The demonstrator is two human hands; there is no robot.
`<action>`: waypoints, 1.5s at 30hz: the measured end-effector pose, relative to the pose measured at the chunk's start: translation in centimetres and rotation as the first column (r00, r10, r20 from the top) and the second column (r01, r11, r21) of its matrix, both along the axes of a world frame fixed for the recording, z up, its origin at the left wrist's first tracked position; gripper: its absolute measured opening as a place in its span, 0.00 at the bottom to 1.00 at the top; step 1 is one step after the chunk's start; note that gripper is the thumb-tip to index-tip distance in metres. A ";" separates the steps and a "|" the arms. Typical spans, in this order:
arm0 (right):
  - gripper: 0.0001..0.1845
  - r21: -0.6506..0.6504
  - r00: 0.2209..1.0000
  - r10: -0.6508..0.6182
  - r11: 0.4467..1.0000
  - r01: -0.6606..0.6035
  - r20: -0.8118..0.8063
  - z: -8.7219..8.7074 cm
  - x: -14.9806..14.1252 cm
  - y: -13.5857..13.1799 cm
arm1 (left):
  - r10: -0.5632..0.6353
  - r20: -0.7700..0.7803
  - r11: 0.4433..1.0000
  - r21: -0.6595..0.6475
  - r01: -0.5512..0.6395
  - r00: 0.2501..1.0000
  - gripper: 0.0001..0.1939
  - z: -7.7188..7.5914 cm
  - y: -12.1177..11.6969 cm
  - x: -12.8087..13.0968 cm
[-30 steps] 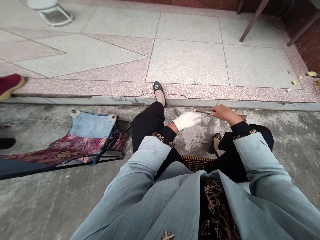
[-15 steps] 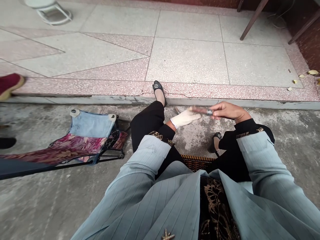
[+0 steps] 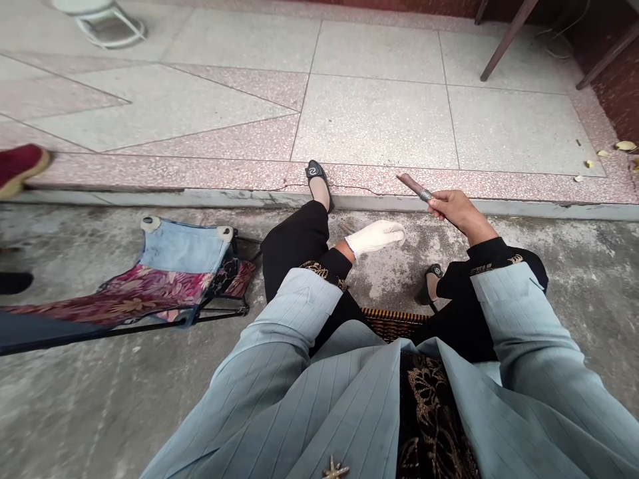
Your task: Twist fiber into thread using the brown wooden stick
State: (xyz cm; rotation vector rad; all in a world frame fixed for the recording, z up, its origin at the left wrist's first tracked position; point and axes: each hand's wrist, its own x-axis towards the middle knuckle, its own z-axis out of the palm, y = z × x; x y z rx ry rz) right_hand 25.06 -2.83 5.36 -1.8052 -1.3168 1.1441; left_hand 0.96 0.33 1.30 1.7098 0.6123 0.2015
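My right hand (image 3: 453, 209) is closed round one end of a short brown stick (image 3: 412, 184). Silvery wire (image 3: 425, 195) is wound in coils on the stick beside my fingers. The stick tilts up to the left, its far tip over the step's edge. My left hand (image 3: 377, 237) wears a white knitted glove, its fingers curled together; what they hold is hidden. A faint thin line, perhaps wire, shows between the two hands. Behind the glove's wrist, a small brown piece (image 3: 344, 228) shows, too blurred to name.
A folding fabric chair (image 3: 184, 246) stands at the left on the concrete. Ahead runs a raised tiled step (image 3: 374, 120), with a white stool (image 3: 112, 26) and wooden legs (image 3: 506, 43) on it. A red shoe (image 3: 22, 166) is at the left edge. Woven wicker (image 3: 397, 322) shows beneath me.
My right hand has turned the stick so that its tip points up and away from the glove. The stick no longer overlaps my left hand, which has shifted slightly and curled its fingers.
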 end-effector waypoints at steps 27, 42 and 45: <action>0.22 0.085 0.897 0.290 0.957 -0.278 -0.334 2.4 -0.6 -1.6 | 0.035 0.031 0.997 0.068 -0.037 0.999 0.21 0.0 0.1 -0.1; 0.16 -0.217 0.628 0.292 0.956 -0.195 0.722 -0.5 0.0 -0.1 | -0.068 -0.072 0.989 0.125 0.077 0.995 0.15 2.7 -1.5 0.4; 0.16 -0.411 0.529 0.475 0.879 -0.244 0.703 -0.8 -0.7 -0.2 | -0.041 -0.049 0.989 0.138 0.048 0.998 0.12 2.7 -1.4 0.2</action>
